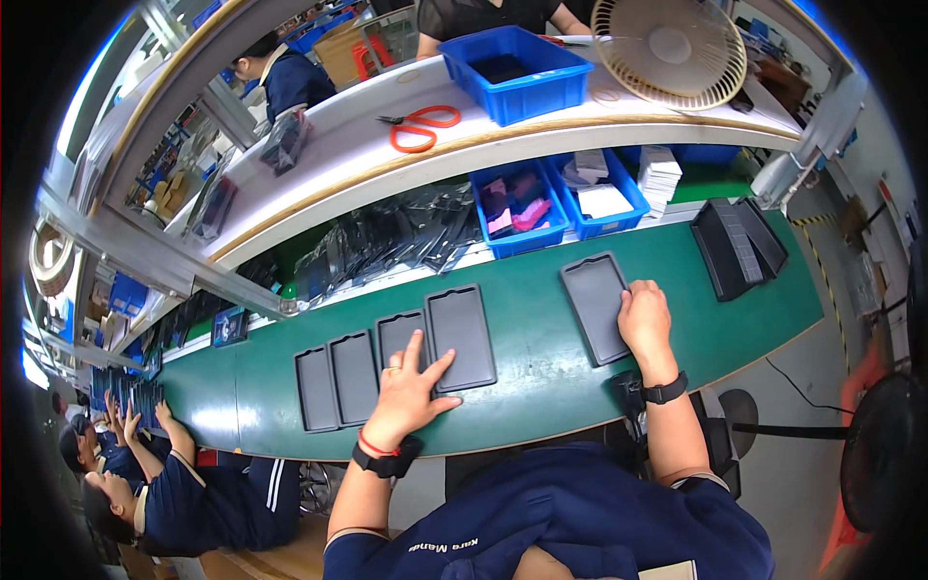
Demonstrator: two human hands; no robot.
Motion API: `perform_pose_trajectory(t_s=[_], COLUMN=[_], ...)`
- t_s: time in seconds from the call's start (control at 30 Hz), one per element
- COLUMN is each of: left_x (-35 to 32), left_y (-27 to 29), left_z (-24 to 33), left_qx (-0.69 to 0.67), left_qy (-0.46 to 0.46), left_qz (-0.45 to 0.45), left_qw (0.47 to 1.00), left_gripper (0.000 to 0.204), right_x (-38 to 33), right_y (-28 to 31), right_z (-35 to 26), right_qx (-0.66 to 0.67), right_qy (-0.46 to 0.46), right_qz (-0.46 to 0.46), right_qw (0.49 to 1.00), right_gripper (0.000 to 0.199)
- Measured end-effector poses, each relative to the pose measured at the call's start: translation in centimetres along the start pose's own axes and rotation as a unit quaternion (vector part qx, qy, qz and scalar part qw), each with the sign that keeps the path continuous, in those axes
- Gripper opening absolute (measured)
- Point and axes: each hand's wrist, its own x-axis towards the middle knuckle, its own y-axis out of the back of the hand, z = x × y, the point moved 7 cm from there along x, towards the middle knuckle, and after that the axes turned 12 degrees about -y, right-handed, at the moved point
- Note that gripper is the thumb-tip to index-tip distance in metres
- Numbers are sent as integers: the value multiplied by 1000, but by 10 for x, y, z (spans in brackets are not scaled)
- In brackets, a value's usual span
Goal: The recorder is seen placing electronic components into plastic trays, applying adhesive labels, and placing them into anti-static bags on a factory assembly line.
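Observation:
Shallow dark grey plastic trays lie in a row on the green table. My left hand is open, its fingers spread over the third tray and the lower left edge of the fourth tray. Left of these sit the second tray and the first tray, side by side. Apart from the row, to the right, is another grey tray. My right hand is closed on its right edge, with the fingertips partly hidden.
Folded black trays stand at the table's right end. Blue bins and bagged dark pieces line the back beneath a white shelf. On that shelf are orange-handled scissors, a blue bin and a fan. Co-workers sit at left.

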Motion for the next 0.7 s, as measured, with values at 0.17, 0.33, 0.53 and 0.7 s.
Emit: perform_pose_trajectory(t_s=[0.17, 0.33, 0.53, 0.7], left_x=[19, 76, 93, 95], left_y=[37, 26, 12, 8], left_z=[42, 103, 102, 102], left_qx=[-116, -479, -543, -593], left_qy=[-74, -37, -33, 17], left_qz=[175, 207, 185, 172], left_qw=[975, 852, 818, 786], left_gripper=[52, 29, 14, 10], right_x=[-15, -55, -59, -57], right_y=[-7, 3, 12, 6], right_z=[-9, -63, -68, -59], right_qx=[495, 632, 618, 590], right_qy=[-103, -22, -57, -54], right_qz=[-155, -292, -341, -344], right_qw=[849, 718, 706, 728], right_gripper=[23, 33, 10, 11])
